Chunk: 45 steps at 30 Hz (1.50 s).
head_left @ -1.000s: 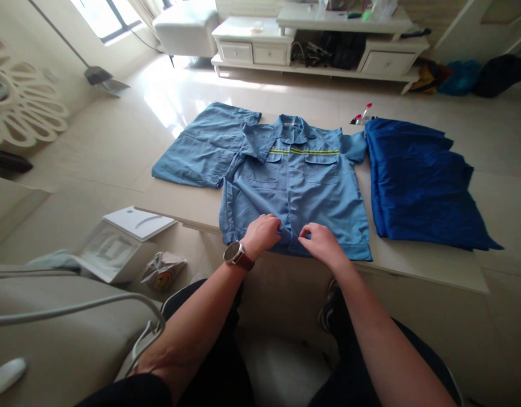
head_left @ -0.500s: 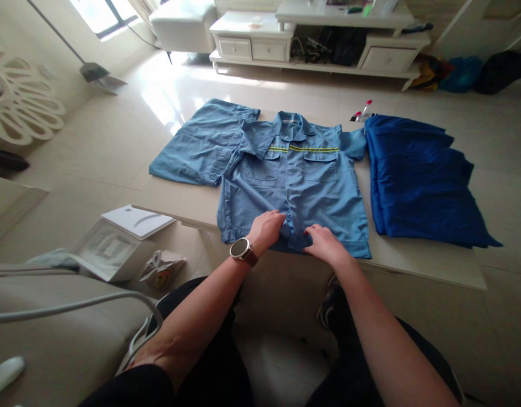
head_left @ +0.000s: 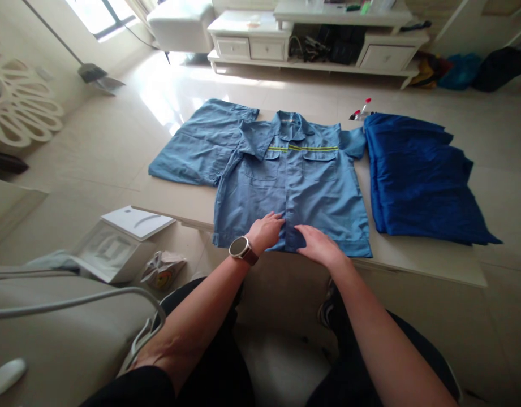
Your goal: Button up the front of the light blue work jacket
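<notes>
A light blue shirt lies face up and spread flat on the counter, collar toward 12 o'clock and hem at the near edge. Both hands rest on its lower front, just above the hem. The left hand, with a watch on its wrist, lies palm down with fingers stretched out flat at 9 o'clock of the button strip; it grips nothing. The right hand lies at 3 o'clock of that strip, also open and flat, fingers pointing toward the left hand, pressing the cloth without holding it. The two hands are close together but apart. A second light blue garment lies at 10 o'clock of the shirt, partly under its sleeve. A dark blue garment lies at 3 o'clock, just beside the shirt.
</notes>
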Each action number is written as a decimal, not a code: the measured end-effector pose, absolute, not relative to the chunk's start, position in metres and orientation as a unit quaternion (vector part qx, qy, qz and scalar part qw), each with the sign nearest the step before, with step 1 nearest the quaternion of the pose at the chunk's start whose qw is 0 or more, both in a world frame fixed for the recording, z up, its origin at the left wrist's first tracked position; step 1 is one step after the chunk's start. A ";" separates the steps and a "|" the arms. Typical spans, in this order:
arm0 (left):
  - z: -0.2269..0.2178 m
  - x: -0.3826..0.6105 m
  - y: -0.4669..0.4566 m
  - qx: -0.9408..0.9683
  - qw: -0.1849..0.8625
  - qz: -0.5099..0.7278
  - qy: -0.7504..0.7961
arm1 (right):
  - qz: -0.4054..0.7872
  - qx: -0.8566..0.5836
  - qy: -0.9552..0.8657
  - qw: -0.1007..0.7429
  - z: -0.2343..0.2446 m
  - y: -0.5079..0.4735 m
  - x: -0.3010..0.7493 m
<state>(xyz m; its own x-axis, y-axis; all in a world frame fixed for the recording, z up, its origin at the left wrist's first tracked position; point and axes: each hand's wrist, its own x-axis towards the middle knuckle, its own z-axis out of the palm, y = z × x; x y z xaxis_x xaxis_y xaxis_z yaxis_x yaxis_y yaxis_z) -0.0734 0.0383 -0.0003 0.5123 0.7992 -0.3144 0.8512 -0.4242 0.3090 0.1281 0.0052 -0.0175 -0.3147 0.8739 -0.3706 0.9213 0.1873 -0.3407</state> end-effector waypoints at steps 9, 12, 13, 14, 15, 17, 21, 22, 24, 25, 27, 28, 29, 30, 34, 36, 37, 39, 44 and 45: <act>0.008 -0.064 0.039 0.795 0.249 -0.097 0.544 | -0.287 0.578 0.756 0.114 0.005 0.002 0.127; 0.005 -0.061 0.040 0.783 0.249 -0.087 0.564 | -0.291 0.576 0.756 0.108 0.008 0.001 0.125; 0.003 -0.060 0.041 0.780 0.256 -0.081 0.565 | -0.288 0.576 0.758 0.101 0.008 0.000 0.125; 0.001 -0.060 0.041 0.777 0.265 -0.072 0.566 | -0.284 0.575 0.762 0.092 0.008 0.000 0.125; -0.001 -0.059 0.042 0.772 0.276 -0.061 0.570 | -0.280 0.571 0.767 0.083 0.007 0.000 0.124; -0.003 -0.057 0.045 0.752 0.302 -0.037 0.584 | -0.274 0.561 0.779 0.065 0.006 0.001 0.124; -0.009 -0.052 0.054 0.702 0.397 0.005 0.592 | -0.280 0.552 0.785 0.038 0.003 0.001 0.123; -0.010 -0.050 0.056 0.692 0.427 0.020 0.582 | -0.282 0.554 0.783 0.033 0.002 0.001 0.123; -0.014 -0.048 0.058 0.674 0.485 0.058 0.555 | -0.284 0.563 0.776 0.026 0.002 0.000 0.123; -0.016 -0.047 0.058 0.665 0.510 0.074 0.541 | -0.283 0.568 0.773 0.026 0.003 0.000 0.122; -0.017 -0.047 0.058 0.657 0.540 0.089 0.518 | -0.277 0.576 0.768 0.033 0.005 -0.001 0.121; -0.018 -0.047 0.058 0.661 0.541 0.089 0.513 | -0.273 0.578 0.768 0.039 0.006 -0.001 0.120; -0.018 -0.047 0.057 0.671 0.532 0.087 0.510 | -0.270 0.578 0.769 0.046 0.007 -0.001 0.120; -0.018 -0.048 0.057 0.685 0.512 0.084 0.511 | -0.266 0.577 0.770 0.052 0.008 -0.001 0.119; -0.019 -0.051 0.053 0.739 0.386 0.069 0.549 | -0.248 0.590 0.767 0.054 0.012 0.001 0.116; -0.022 -0.053 0.051 0.751 0.336 0.056 0.566 | -0.233 0.608 0.758 0.042 0.015 0.002 0.116; -0.024 -0.053 0.050 0.755 0.320 0.050 0.570 | -0.224 0.618 0.753 0.032 0.016 0.003 0.115; -0.027 -0.053 0.048 0.763 0.302 0.040 0.570 | -0.204 0.639 0.742 0.004 0.020 0.004 0.115; -0.034 -0.045 0.042 0.773 0.279 0.036 0.568 | -0.165 0.680 0.712 -0.053 0.025 0.006 0.116; -0.035 -0.043 0.041 0.774 0.275 0.037 0.569 | -0.161 0.684 0.708 -0.062 0.025 0.006 0.117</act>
